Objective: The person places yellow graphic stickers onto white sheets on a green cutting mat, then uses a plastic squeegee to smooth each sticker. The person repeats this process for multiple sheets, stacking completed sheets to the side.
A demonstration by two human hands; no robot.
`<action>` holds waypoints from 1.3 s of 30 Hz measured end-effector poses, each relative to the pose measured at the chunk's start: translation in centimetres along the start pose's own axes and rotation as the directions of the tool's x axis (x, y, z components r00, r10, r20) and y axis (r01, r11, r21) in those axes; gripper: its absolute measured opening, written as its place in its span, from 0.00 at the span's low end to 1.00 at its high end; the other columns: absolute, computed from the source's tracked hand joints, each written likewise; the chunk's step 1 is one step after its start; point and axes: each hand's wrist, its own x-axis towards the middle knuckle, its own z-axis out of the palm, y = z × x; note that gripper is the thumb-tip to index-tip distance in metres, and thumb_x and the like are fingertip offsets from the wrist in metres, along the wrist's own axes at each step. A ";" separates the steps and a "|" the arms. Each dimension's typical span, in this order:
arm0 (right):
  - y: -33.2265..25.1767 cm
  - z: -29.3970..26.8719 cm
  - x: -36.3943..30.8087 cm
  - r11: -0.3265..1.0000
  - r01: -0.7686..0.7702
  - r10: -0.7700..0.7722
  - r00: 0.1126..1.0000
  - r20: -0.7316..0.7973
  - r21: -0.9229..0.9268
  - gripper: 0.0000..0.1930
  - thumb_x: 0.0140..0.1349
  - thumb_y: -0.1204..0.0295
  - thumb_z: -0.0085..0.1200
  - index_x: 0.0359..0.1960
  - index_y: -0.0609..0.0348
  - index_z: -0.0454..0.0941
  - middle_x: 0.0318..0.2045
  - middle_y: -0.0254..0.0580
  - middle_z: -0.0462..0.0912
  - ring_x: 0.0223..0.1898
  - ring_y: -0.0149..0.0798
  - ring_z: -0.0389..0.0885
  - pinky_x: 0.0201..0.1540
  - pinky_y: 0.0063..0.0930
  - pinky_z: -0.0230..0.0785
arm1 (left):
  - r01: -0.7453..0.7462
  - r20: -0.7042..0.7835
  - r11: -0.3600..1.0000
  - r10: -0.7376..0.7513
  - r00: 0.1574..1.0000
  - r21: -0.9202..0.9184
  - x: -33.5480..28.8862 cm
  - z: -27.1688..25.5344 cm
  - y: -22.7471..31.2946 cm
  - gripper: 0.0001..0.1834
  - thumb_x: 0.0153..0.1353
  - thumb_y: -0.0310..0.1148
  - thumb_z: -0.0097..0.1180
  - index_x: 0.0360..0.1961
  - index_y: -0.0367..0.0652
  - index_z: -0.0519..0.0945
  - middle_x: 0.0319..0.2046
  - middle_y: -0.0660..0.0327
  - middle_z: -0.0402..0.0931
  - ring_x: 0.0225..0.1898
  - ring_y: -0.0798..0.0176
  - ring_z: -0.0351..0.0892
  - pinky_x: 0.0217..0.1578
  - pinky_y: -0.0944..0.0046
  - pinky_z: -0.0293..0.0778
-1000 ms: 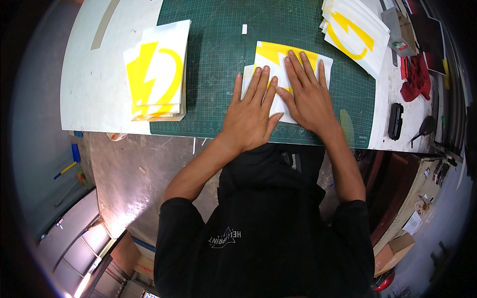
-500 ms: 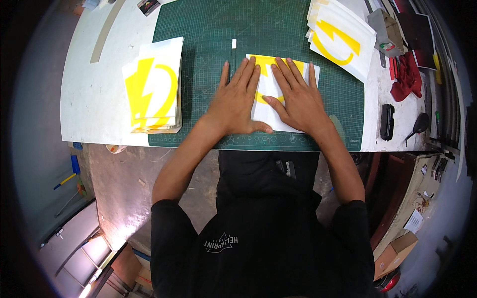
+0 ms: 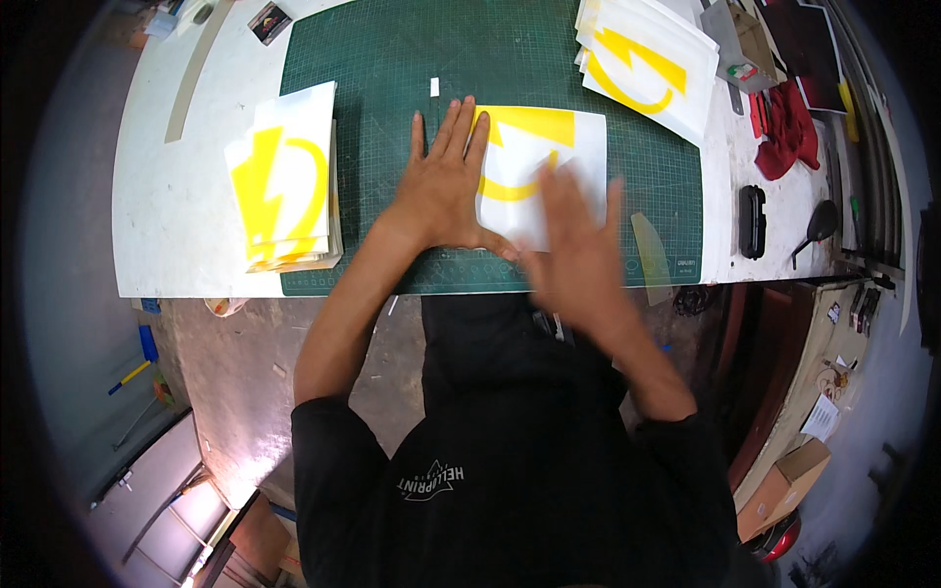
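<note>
A white sheet with a yellow bolt-and-arc design lies on the green cutting mat in front of me. My left hand rests flat along the sheet's left edge, its fingers spread and thumb reaching across the near corner. Over the sheet's near right part is my right hand, blurred by motion, with fingers stretched out and nothing seen in it. Whether it touches the sheet I cannot tell. To the left sits a stack of similar yellow-printed sheets, partly on the mat.
More yellow-printed sheets lie fanned at the far right. A small white piece and a translucent strip are on the mat. Along the right side are a grey box, a red cloth and a black case.
My right hand has come off the sheet's upper part and moved toward me, uncovering more of the yellow design. My left hand still lies on the left edge. The whole view has shifted slightly.
</note>
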 end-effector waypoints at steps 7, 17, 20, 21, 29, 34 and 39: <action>3.6 1.6 -8.2 0.977 -0.065 0.094 0.987 0.132 -0.204 0.40 0.76 0.40 0.43 0.82 0.50 0.56 0.83 0.37 0.52 0.84 0.53 0.43 0.75 0.86 0.24 | -0.024 -0.009 1.000 0.024 1.000 -0.002 -0.1 0.2 -0.4 0.98 0.16 0.90 0.65 0.81 0.28 0.45 0.82 0.36 0.37 0.85 0.40 0.32 0.77 0.26 0.29; 3.8 -0.4 -1.8 0.991 0.047 -0.040 0.997 -0.062 0.122 0.33 0.76 0.62 0.52 0.77 0.63 0.61 0.81 0.51 0.56 0.83 0.59 0.48 0.79 0.73 0.35 | -0.219 -0.253 0.961 0.173 0.952 -0.168 -1.5 0.2 1.3 0.72 0.51 0.74 0.64 0.81 0.33 0.50 0.82 0.40 0.46 0.84 0.40 0.41 0.78 0.29 0.35; 4.2 0.8 -1.2 0.990 0.136 -0.136 0.991 -0.002 0.036 0.30 0.76 0.62 0.52 0.75 0.64 0.66 0.79 0.51 0.61 0.82 0.56 0.52 0.79 0.73 0.35 | -0.191 -0.184 0.971 0.163 0.969 -0.145 -4.1 1.7 2.2 0.51 0.68 0.61 0.58 0.80 0.36 0.57 0.81 0.47 0.53 0.82 0.41 0.47 0.78 0.30 0.38; 4.6 0.8 -1.4 0.988 0.150 -0.150 0.988 0.015 0.024 0.30 0.77 0.61 0.52 0.74 0.65 0.67 0.78 0.51 0.62 0.82 0.55 0.53 0.79 0.74 0.35 | -0.162 -0.160 0.978 0.141 0.977 -0.131 -4.7 1.7 2.1 0.45 0.73 0.56 0.55 0.79 0.37 0.59 0.80 0.49 0.56 0.82 0.42 0.49 0.78 0.30 0.39; 5.5 0.5 -0.1 0.935 0.318 -0.271 0.926 -0.263 0.155 0.22 0.61 0.74 0.67 0.58 0.58 0.84 0.45 0.41 0.81 0.52 0.46 0.79 0.71 0.61 0.59 | -0.187 -0.466 0.967 0.086 0.881 -0.175 -6.1 2.3 3.4 0.19 0.61 0.33 0.71 0.53 0.43 0.85 0.59 0.58 0.82 0.63 0.50 0.76 0.70 0.38 0.63; 5.2 1.1 -0.4 0.921 0.265 -0.164 0.928 -0.333 0.285 0.18 0.60 0.71 0.70 0.52 0.59 0.87 0.43 0.44 0.82 0.52 0.48 0.79 0.64 0.51 0.64 | -0.181 -0.522 0.899 -0.060 0.851 -0.400 -5.9 2.1 4.5 0.24 0.59 0.33 0.73 0.57 0.42 0.85 0.56 0.56 0.84 0.58 0.48 0.79 0.62 0.46 0.70; 6.0 0.9 0.0 0.966 0.134 -0.086 0.973 -0.215 0.222 0.17 0.62 0.70 0.70 0.53 0.57 0.88 0.47 0.45 0.83 0.56 0.47 0.77 0.67 0.53 0.59 | -0.131 -0.457 0.933 -0.039 0.889 -0.336 -5.2 2.7 2.0 0.23 0.59 0.38 0.75 0.55 0.45 0.88 0.57 0.57 0.82 0.61 0.51 0.75 0.60 0.51 0.68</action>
